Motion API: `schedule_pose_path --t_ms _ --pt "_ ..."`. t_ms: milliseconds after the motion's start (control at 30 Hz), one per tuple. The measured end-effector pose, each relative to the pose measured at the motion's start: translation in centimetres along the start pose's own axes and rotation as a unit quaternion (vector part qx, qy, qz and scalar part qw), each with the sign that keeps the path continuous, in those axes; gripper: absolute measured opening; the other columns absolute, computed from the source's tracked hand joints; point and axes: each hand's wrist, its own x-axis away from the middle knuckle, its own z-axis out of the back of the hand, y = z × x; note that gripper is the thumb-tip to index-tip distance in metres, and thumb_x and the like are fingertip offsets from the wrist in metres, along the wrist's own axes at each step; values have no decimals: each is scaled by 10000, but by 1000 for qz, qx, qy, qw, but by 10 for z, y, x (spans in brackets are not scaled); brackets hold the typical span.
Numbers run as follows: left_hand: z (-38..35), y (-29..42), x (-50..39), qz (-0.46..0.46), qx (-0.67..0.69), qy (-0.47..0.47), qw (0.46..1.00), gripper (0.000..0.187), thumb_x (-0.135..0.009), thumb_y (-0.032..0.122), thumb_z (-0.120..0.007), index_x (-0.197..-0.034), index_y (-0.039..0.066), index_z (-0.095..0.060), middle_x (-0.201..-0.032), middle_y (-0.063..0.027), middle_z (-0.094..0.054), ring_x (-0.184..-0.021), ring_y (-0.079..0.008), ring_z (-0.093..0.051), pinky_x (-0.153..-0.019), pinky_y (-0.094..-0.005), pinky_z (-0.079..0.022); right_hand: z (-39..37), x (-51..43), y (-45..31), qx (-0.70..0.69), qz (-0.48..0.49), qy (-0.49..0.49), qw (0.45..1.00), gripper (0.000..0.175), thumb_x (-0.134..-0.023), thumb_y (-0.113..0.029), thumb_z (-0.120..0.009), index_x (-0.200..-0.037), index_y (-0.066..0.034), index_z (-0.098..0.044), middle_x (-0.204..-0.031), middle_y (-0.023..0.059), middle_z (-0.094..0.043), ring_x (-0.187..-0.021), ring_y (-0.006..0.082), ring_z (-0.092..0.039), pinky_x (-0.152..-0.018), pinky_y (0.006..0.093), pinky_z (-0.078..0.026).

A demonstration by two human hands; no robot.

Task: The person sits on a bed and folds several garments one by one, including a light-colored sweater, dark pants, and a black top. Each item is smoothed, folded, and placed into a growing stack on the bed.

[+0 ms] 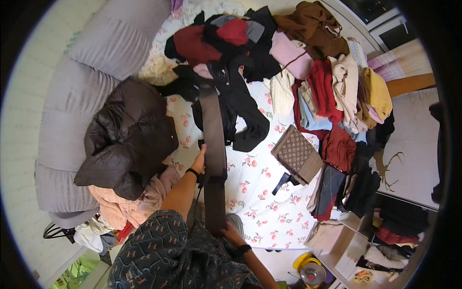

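Observation:
A long strip of dark brown fabric (212,133) runs lengthwise in front of me, over the bed. My left hand (199,160) is at its left edge near the middle, the fingers partly hidden. At its near end, my right hand (230,233) grips the lower right corner. Left of the strip lies a bulky dark brown puffy garment (133,133). Black clothes (249,123) lie beyond and right of it. A folded brown patterned scarf (297,153) rests farther right, with a small black strap (281,183) beside it.
A floral bedsheet (252,202) covers the bed. A grey padded headboard (79,90) stands on the left. Folded clothes (337,144) are stacked at the right, near an open drawer (350,253). More clothes (231,36) are heaped at the far side.

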Motion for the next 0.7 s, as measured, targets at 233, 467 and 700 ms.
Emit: schedule_pose_path --t_ms 233,467,700 --pt "14 -12 23 -109 -168 -139 970 396 -917 93 -716 -1280 -46 -639 -1134 -73 -730 -951 -189 -702 -825 -333 -572 -4 44 3 3 -94 157 983 534 -984 -177 -726 -1435 -12 -493 -1197 134 -692 -1077 255 -678 -935 380 -558" --pt "14 65 215 -191 -381 -372 825 452 -894 41 -655 -1332 -36 -570 -1180 -55 -666 -1036 -150 -618 -888 -319 -519 -7 -19 -214 -281 49 148 947 697 -1056 -415 -625 -1554 14 -396 -1521 140 -521 -1355 229 -514 -1111 402 -432" --pt "-10 128 301 -65 -377 -382 841 674 -1060 430 -605 -1528 -20 -426 -1448 -100 -557 -1309 -207 -523 -1112 -342 -423 -29 -28 -346 -299 97 117 942 447 -952 -116 -759 -1358 -22 -595 -1225 66 -694 -1104 164 -651 -970 316 -532"
